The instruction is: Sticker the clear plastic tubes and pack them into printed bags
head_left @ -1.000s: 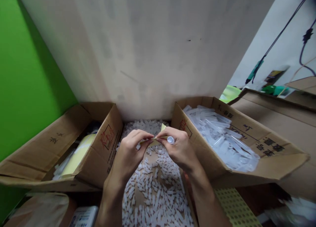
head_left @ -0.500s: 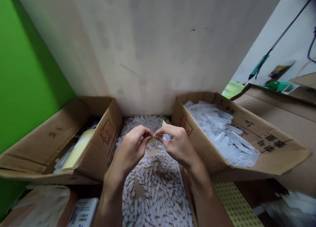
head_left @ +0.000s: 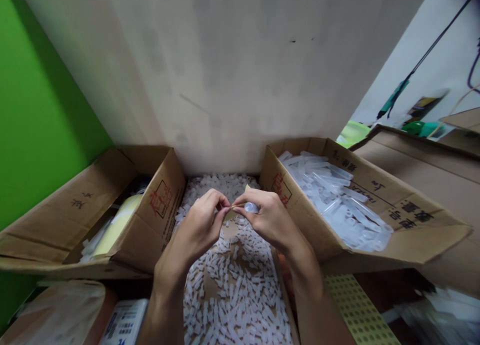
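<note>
My left hand [head_left: 202, 216] is pinched, thumb against forefinger, at the edge of a thin yellowish sheet [head_left: 229, 216]. Meeting it fingertip to fingertip, my right hand [head_left: 272, 216] grips the same sheet, whose corner shows above the knuckles. A translucent plastic tube [head_left: 251, 207] is tucked in the right hand's curled fingers, its round end facing me. Most of the sheet is hidden by the fingers. Below both hands lies a wide spread of small whitish plastic pieces [head_left: 240, 295] in a cardboard tray.
A cardboard box [head_left: 165, 200] on the left holds a yellow roll [head_left: 120, 222]. The right-hand box [head_left: 300, 217] is heaped with clear plastic tubes [head_left: 337, 200]. Lower right lies a yellow dotted sheet [head_left: 360, 310]. A pale wall [head_left: 232, 75] rises behind the tray.
Both hands stay together over the tray in nearly the same pose. The tube in my right hand has turned slightly, and the whole view has shifted a little.
</note>
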The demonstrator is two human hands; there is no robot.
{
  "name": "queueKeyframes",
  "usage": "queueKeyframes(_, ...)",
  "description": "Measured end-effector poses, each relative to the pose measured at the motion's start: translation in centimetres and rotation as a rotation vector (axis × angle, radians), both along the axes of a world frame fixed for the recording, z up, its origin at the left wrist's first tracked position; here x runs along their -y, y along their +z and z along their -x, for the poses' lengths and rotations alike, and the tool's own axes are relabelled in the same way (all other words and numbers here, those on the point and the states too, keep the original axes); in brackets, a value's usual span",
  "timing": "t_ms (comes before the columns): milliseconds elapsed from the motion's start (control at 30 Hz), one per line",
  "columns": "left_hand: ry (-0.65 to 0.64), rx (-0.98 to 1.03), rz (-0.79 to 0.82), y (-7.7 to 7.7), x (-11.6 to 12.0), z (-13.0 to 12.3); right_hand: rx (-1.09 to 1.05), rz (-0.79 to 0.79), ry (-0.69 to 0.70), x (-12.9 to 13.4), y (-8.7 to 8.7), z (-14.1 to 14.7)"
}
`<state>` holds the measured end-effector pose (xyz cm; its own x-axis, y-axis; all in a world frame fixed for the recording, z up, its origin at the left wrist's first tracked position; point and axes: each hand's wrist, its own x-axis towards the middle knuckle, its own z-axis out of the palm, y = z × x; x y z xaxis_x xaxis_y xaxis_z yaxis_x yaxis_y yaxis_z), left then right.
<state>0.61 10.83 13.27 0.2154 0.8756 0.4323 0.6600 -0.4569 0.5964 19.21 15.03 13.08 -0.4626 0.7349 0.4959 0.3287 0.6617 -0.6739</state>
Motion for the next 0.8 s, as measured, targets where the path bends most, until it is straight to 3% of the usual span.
queueKeyframes(133,0.004,0.002,0.019,-0.14,0.03,0.23,-0.005,0.100,0.024,-0.01,0.15,-0.31)
queueKeyframes(300,0.018,0.042,0.028,-0.05,0.07,0.68,-0.031,0.191,-0.055,0.00,0.25,-0.69)
queueKeyframes(567,0.011,0.067,-0.030,0.25,0.02,0.62,-0.028,0.144,-0.010,0.07,0.39,-0.41)
queueKeyframes(800,0.007,0.059,0.019,-0.09,-0.11,0.78,-0.002,0.149,0.011,0.00,0.16,-0.35)
